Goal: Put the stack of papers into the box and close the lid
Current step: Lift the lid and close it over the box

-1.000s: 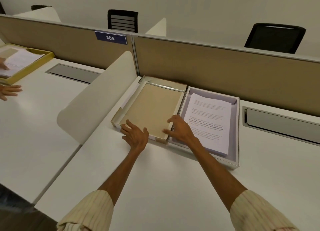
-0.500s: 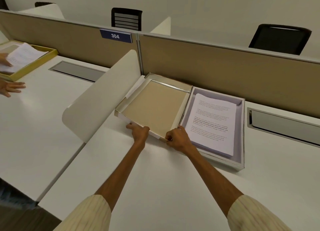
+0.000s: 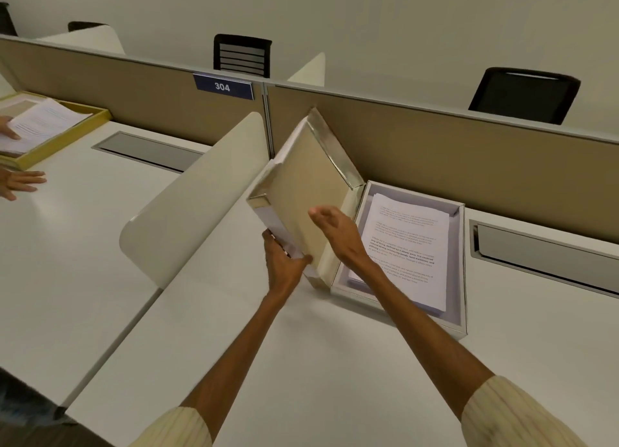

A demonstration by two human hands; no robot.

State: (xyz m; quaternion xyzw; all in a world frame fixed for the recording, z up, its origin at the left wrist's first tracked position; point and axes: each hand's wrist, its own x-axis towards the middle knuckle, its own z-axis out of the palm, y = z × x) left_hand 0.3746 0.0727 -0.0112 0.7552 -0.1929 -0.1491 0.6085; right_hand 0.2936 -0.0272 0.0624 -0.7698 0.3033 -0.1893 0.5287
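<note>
The lid [image 3: 303, 192] is tan inside with silver edges. The box [image 3: 462, 265] is white, lined lilac; the papers [image 3: 407, 245] white with black print. Both sleeves [image 3: 512, 413] are cream, finely striped.

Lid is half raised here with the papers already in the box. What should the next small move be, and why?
Probably swing the lid on over the box: the papers lie flat inside, the left hand grips the lid's near edge, and the right hand is open against its inner face.
</note>
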